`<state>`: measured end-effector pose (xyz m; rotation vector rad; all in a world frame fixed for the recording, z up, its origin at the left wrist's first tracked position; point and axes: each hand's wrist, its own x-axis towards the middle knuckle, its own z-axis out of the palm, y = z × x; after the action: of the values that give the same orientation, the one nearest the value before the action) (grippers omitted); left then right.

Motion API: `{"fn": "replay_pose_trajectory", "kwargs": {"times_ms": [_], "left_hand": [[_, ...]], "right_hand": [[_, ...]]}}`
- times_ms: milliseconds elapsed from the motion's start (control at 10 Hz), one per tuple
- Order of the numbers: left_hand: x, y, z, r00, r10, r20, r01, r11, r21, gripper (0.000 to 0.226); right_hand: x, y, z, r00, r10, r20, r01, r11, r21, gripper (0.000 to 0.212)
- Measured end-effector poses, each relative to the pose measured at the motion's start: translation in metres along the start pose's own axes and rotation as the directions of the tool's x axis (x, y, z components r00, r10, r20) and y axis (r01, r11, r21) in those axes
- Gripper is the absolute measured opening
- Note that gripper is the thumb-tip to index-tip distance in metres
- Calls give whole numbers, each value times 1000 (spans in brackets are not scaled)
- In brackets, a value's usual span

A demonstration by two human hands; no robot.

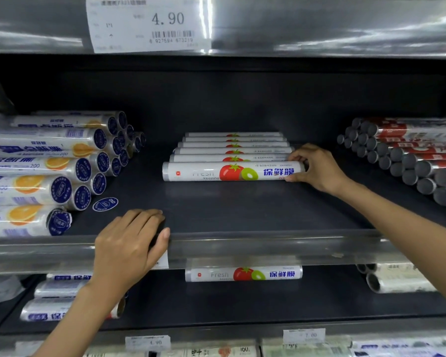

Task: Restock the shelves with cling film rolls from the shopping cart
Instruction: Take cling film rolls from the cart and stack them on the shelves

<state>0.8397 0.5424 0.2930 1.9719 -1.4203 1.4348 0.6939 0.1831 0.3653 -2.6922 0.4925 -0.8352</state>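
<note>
A white cling film roll [232, 171] with a tomato and kiwi print lies crosswise on the dark middle shelf [242, 210]. My right hand [317, 167] grips its right end, thumb below and fingers curled over the top. Behind it lie several identical rolls [232, 148] in a row running toward the back. My left hand [130, 240] rests on the shelf's front rail [268, 247], fingers bent over the edge and thumb on the clear strip, holding nothing. The shopping cart is out of view.
Stacked blue-and-orange rolls [44, 173] fill the shelf's left side, with a loose blue sticker [105, 204] beside them. Red-labelled rolls [407, 155] are piled at the right. One tomato-print roll [243, 273] lies on the shelf below. A 4.90 price tag [150, 24] hangs above.
</note>
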Motion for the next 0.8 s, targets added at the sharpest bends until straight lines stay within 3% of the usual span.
{"fn": "replay_pose_trajectory", "kwargs": {"times_ms": [300,400,500,600,700,800], "left_hand": [[1,2,-3,998,-41,54,43,998,-38,45],[5,7,-11,988,-132,80,142,981,-133,42],[13,35,-17,992,-122,-30,109,956,-272,29],[22,97,-18,992,-54,-110,-18,826,-563,24],[15,173,-3,999,31,33,12,518,-855,24],[-11,255,15,947,176,270,224,242,-944,27]], "right_hand": [[-6,1,-9,997,64,49,-64,998,7,56],[-31,-15,-38,989,92,-119,-87,995,47,47],[-107,-40,-73,942,93,-322,-65,993,97,28],[-215,-55,-79,913,184,-363,-131,977,166,21],[-326,-52,-55,857,423,-296,-360,900,245,19],[-431,-48,-28,674,693,-256,-619,719,315,28]]}}
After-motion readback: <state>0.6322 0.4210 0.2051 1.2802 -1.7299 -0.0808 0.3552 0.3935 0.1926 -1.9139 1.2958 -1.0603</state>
